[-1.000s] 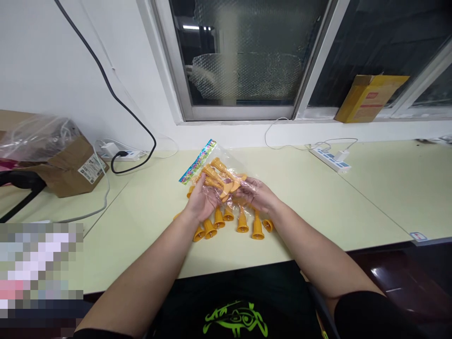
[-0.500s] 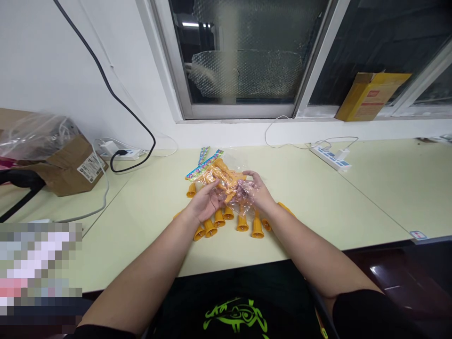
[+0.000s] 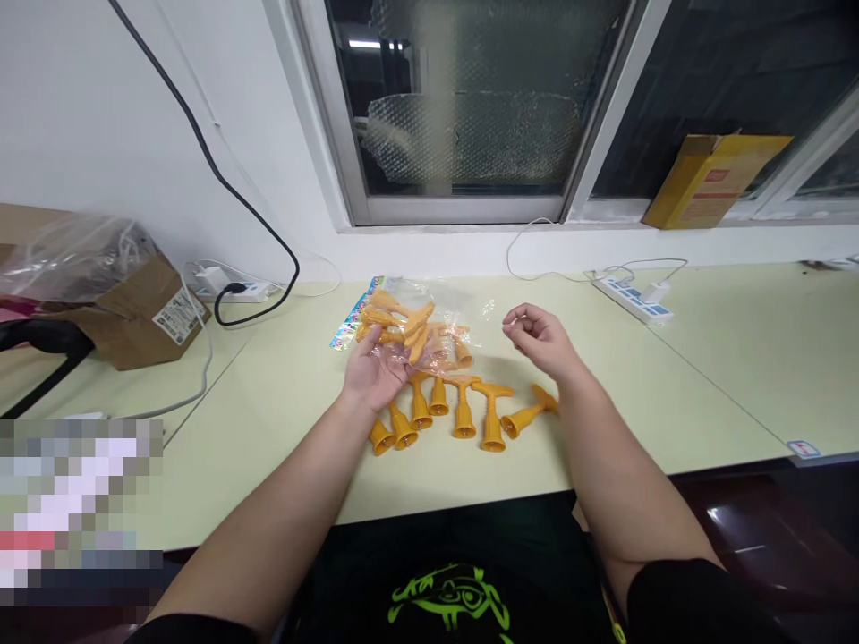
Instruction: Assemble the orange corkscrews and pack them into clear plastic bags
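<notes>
My left hand (image 3: 377,368) holds a clear plastic bag (image 3: 456,309) from below, its thumb over the orange pieces inside. The bag has a colourful header strip (image 3: 355,315) at its left end. My right hand (image 3: 539,338) is off the bag, to its right, with the fingers curled and thumb and fingertips close together; nothing shows between them. Several orange T-handled pieces with bell-shaped ends, one of them an upright-looking piece (image 3: 493,420), lie on the table below the bag. Another piece (image 3: 530,416) lies tilted under my right wrist.
A cardboard box (image 3: 134,322) topped with clear plastic stands at the left. Power strips lie at the back left (image 3: 251,292) and back right (image 3: 634,300). A yellow carton (image 3: 715,183) leans on the window sill. A black cable (image 3: 208,161) hangs at the left.
My right hand has let go of the bag and moved right and up. The bag now lies flatter, shifted left with my left hand, and more orange pieces show below it.
</notes>
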Action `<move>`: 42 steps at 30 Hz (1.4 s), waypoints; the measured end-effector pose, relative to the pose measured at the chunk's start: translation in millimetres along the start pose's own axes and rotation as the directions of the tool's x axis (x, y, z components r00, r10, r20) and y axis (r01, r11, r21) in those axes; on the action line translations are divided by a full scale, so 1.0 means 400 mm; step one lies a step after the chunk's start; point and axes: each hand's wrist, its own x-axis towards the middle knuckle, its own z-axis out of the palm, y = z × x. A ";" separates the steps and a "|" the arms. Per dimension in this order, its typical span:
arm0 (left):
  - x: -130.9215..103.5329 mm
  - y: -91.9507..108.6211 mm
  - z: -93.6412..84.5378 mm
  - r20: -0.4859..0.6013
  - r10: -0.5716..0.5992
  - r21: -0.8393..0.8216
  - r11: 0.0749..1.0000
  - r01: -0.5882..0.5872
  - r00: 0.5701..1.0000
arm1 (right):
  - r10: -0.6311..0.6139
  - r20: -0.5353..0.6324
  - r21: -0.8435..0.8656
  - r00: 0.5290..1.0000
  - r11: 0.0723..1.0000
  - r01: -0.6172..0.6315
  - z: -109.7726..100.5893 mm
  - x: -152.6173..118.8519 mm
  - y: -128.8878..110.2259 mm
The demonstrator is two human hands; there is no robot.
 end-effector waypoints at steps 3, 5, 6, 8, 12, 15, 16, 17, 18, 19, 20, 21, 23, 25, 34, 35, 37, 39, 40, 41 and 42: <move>-0.004 0.006 0.001 0.017 0.062 -0.025 0.998 -0.062 0.998 | 0.285 0.360 -0.253 0.889 0.946 -0.201 -0.095 -0.006 0.006; -0.004 0.008 0.000 0.014 0.097 -0.033 0.995 -0.097 0.995 | 0.468 0.419 -0.396 0.778 0.865 -0.308 -0.132 -0.010 0.019; -0.004 0.009 -0.001 0.012 0.111 -0.036 0.993 -0.110 0.994 | 0.533 0.388 -0.452 0.752 0.821 -0.349 -0.143 -0.011 0.027; -0.002 0.011 -0.004 0.019 0.131 -0.044 0.991 -0.130 0.991 | 0.616 0.275 -0.528 0.738 0.738 -0.419 -0.153 -0.012 0.043; -0.002 0.015 -0.004 0.014 0.161 -0.062 0.985 -0.160 0.987 | 0.697 0.145 -0.604 0.703 0.625 -0.495 -0.155 -0.005 0.069; -0.003 0.016 -0.002 0.001 0.164 -0.070 0.984 -0.163 0.987 | 0.732 0.148 -0.612 0.665 0.596 -0.520 -0.160 0.002 0.090; -0.004 0.017 -0.002 0.002 0.163 -0.073 0.984 -0.163 0.987 | 0.741 0.159 -0.600 0.653 0.598 -0.532 -0.162 0.004 0.099; -0.004 0.017 -0.002 0.004 0.164 -0.075 0.984 -0.163 0.986 | 0.746 0.167 -0.586 0.645 0.601 -0.544 -0.164 0.007 0.109; -0.004 0.018 -0.004 0.008 0.165 -0.078 0.983 -0.164 0.986 | 0.748 0.164 -0.573 0.643 0.603 -0.555 -0.165 0.010 0.119; -0.004 0.018 -0.006 0.013 0.163 -0.082 0.983 -0.162 0.986 | 0.747 0.146 -0.566 0.649 0.601 -0.564 -0.167 0.013 0.128; -0.005 0.019 -0.008 0.018 0.161 -0.086 0.984 -0.158 0.987 | 0.741 0.116 -0.567 0.661 0.596 -0.569 -0.167 0.017 0.137; -0.004 0.020 -0.010 0.022 0.159 -0.092 0.983 -0.156 0.987 | 0.729 0.075 -0.575 0.680 0.589 -0.568 -0.167 0.022 0.144; -0.004 0.022 -0.014 0.026 0.161 -0.108 0.982 -0.157 0.987 | 0.680 -0.027 -0.603 0.733 0.574 -0.555 -0.166 0.031 0.152; -0.003 0.023 -0.017 0.026 0.165 -0.127 0.979 -0.160 0.986 | 0.596 -0.124 -0.630 0.793 0.571 -0.527 -0.165 0.038 0.151; 0.001 0.020 -0.020 0.017 0.167 -0.136 0.977 -0.163 0.986 | 0.242 -0.311 -0.567 0.919 0.729 -0.384 -0.169 0.050 0.161; 0.000 0.020 -0.018 0.017 0.169 -0.128 0.978 -0.166 0.985 | 0.243 -0.328 -0.539 0.913 0.746 -0.393 -0.169 0.052 0.165; -0.002 0.020 -0.015 0.018 0.171 -0.115 0.979 -0.168 0.985 | 0.272 -0.351 -0.490 0.896 0.762 -0.423 -0.168 0.054 0.170; -0.004 0.020 -0.012 0.018 0.168 -0.107 0.980 -0.165 0.986 | 0.298 -0.360 -0.469 0.884 0.761 -0.448 -0.166 0.056 0.172; -0.004 0.019 -0.012 0.021 0.165 -0.104 0.981 -0.162 0.986 | 0.303 -0.365 -0.472 0.880 0.755 -0.455 -0.165 0.057 0.171; -0.004 0.019 -0.012 0.027 0.165 -0.100 0.982 -0.161 0.986 | 0.304 -0.371 -0.484 0.878 0.743 -0.462 -0.164 0.058 0.171; -0.004 0.019 -0.013 0.034 0.165 -0.097 0.982 -0.161 0.986 | 0.302 -0.377 -0.502 0.875 0.728 -0.467 -0.163 0.059 0.170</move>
